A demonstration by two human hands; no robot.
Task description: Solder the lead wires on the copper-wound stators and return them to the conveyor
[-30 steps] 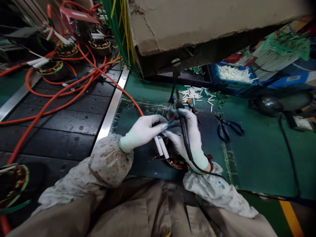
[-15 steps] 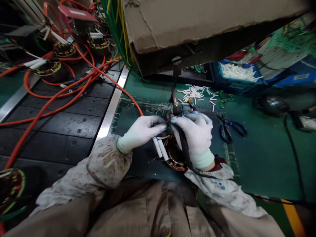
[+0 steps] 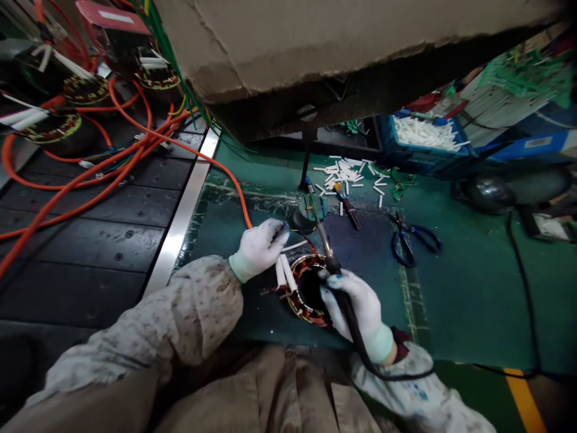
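Observation:
My left hand (image 3: 260,248), in a white glove, is closed in a pinch on the end of an orange cable (image 3: 240,187). Thin coloured wires show by its fingertips. My right hand (image 3: 360,307), gloved too, grips a soldering iron (image 3: 332,260) by its handle, tip pointing up and away from me. Beneath the iron lies a ring-shaped wound stator (image 3: 297,310) with copper windings. White sleeves (image 3: 286,273) stick out at its left side. Just beyond stands a small round greenish object (image 3: 306,213), whose kind I cannot make out.
Blue-handled pliers (image 3: 412,237) and a brush (image 3: 349,209) lie on the green mat. Loose white tubes (image 3: 345,174) are scattered behind, near a blue bin (image 3: 426,156) of more tubes. A cardboard box (image 3: 315,54) overhangs. More stators (image 3: 54,129) stand left by a metal strip (image 3: 180,234).
My hands have moved apart. The right hand drew the soldering iron back toward me, over the stator. My left hand shifted slightly left, still pinching the cable end. The camera view shifted.

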